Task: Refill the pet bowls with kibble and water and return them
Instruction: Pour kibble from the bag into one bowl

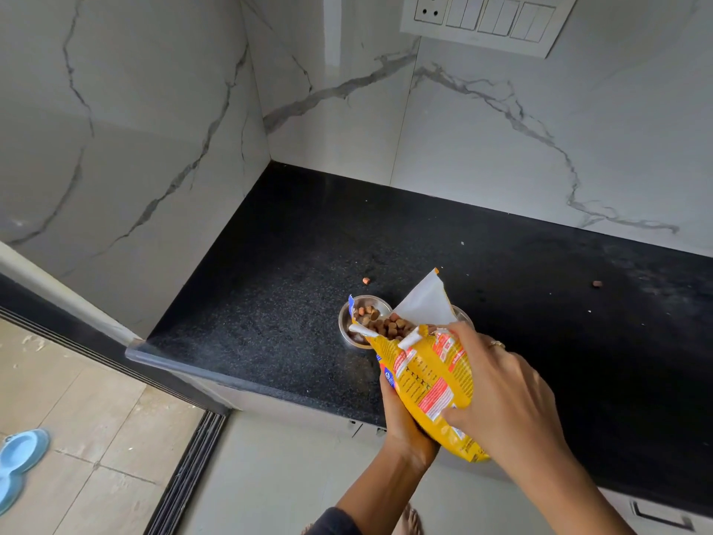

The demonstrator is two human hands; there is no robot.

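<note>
A yellow kibble bag (428,384) is tilted over a small steel bowl (347,322) on the black counter (270,303). Brown and orange kibble (389,326) sits at the bag's torn mouth and some lies in the bowl. My left hand (401,422) grips the bag from underneath near its bottom. My right hand (501,391) holds the bag's upper side, fingers curled over it. A second steel bowl (462,314) shows only as a rim behind the bag's white flap.
Two loose kibble pieces lie on the counter, one (366,280) behind the bowl, one (597,283) far right. A blue double bowl holder (19,461) rests on the tiled floor at lower left. Marble walls close the corner; a switch panel (486,21) is above.
</note>
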